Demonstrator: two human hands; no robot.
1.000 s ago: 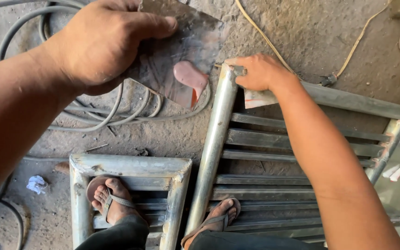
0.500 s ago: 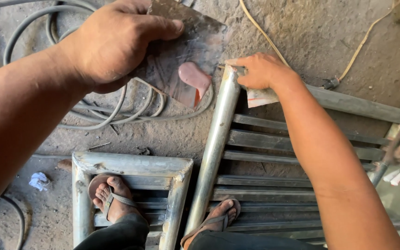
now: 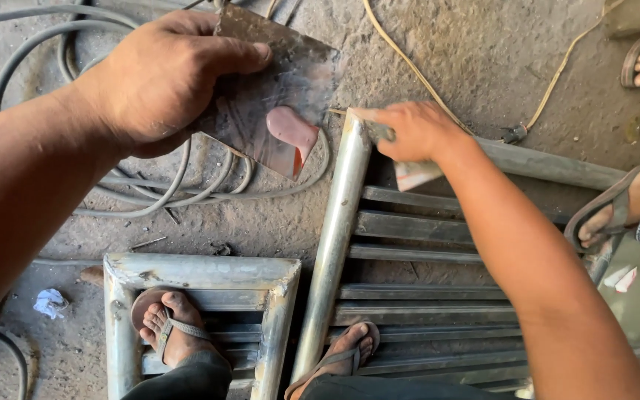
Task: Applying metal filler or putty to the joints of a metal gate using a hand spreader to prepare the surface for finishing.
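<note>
My left hand [image 3: 164, 78] is shut on a dark, stained metal plate [image 3: 290, 74], held above the floor. A blob of pink-red putty [image 3: 290, 132] sits on the plate's lower corner. My right hand [image 3: 416, 130] rests on the top corner of a grey metal tube frame [image 3: 338, 222]. Its fingers pinch a small pale scraper [image 3: 415, 176] that sticks out under the palm. The two hands are about a hand's width apart.
A smaller welded frame [image 3: 201, 270] lies at lower left, with my sandalled feet [image 3: 168, 322] on both frames. Grey cables [image 3: 9, 44] coil at upper left and a yellow cord [image 3: 409, 67] crosses the concrete floor. Another person's sandalled feet [image 3: 624, 204] are at the right.
Another person's sandalled foot has stepped onto the frame at the right. My left hand with the plate has shifted slightly; my right hand stays at the frame's corner.
</note>
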